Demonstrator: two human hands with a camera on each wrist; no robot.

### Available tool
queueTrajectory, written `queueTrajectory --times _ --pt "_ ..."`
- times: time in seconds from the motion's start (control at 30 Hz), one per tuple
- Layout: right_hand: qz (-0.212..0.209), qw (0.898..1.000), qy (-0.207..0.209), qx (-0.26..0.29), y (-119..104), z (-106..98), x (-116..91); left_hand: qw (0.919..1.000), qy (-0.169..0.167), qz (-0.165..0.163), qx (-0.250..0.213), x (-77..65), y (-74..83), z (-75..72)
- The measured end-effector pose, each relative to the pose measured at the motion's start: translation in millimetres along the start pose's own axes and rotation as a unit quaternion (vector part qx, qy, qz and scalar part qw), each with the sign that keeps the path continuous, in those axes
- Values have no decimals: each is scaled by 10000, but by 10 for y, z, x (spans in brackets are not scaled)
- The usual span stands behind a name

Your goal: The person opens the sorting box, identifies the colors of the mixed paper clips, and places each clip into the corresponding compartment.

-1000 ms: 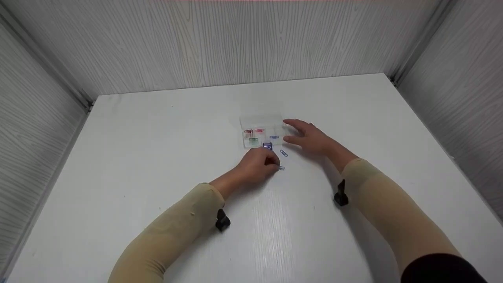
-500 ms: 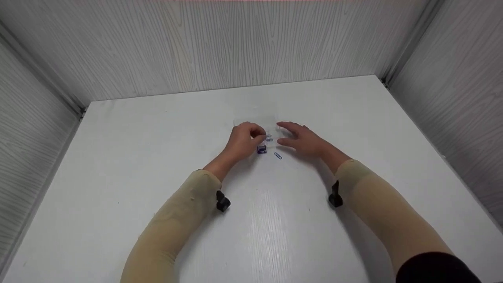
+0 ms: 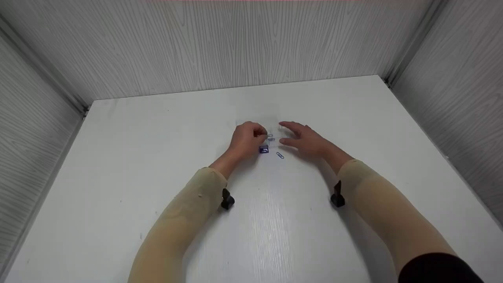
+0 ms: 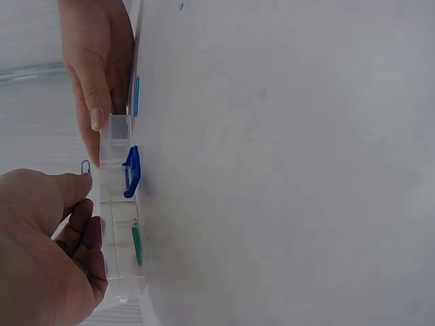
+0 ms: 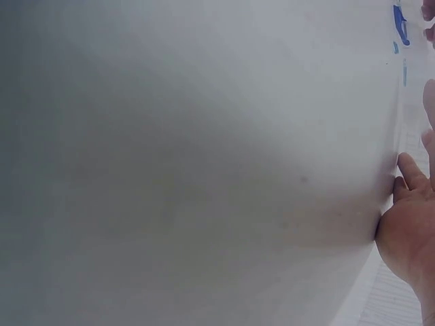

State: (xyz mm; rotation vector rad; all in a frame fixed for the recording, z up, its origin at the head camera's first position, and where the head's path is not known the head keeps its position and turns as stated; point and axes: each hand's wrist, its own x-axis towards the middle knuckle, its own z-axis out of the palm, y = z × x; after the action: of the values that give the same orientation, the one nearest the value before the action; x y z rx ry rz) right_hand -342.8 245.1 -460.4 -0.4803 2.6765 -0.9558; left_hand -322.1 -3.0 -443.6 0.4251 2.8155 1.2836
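A clear plastic compartment box (image 3: 276,144), its lid raised at the back, sits on the white table. My left hand (image 3: 244,138) is over the box's left part and pinches a light-blue paper clip (image 4: 85,166) between thumb and finger. At the box's right end rests my right hand (image 3: 307,140), fingers extended and spread along its side. One blue paper clip (image 3: 271,139) lies inside the box. Through the wall shows a green paper clip (image 4: 137,244). A dark-blue latch (image 4: 133,172) is at the box's front. My left hand hides the left compartments from the head camera.
A loose blue paper clip (image 3: 280,155) lies on the table just in front of the box. Grey wood-grain panels (image 3: 235,43) enclose the white tabletop (image 3: 165,137) at the back and sides.
My left hand has moved from the table in front of the box up over the compartments, carrying a paper clip. My right hand keeps its place at the box's right end.
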Motion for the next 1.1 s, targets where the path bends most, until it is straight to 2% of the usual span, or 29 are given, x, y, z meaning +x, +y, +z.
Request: queueTrajectory --times 0.2,0.37,0.57,0.67,0.73,0.93,1.1 --pt "69 10000 10 47 11 3 -6 10000 -38 36 63 7 1 26" --pt "13 10000 5 4 3 4 -14 10000 -21 34 -29 -56 19 13" --pt "21 10000 -4 -53 -25 -14 -26 9984 -103 545 -136 -217 101 -23" --pt "58 10000 7 -66 -28 -23 -26 9961 -319 783 -242 -311 133 -30" --pt "60 10000 5 -74 -23 -25 -19 9946 -532 831 -336 -369 140 -23" --pt "-110 9999 -29 -33 -5 -35 -7 9890 -1169 699 -576 -491 111 47" --pt "-205 9998 -33 57 -7 -15 -9 9857 -1405 763 -541 -546 67 116"
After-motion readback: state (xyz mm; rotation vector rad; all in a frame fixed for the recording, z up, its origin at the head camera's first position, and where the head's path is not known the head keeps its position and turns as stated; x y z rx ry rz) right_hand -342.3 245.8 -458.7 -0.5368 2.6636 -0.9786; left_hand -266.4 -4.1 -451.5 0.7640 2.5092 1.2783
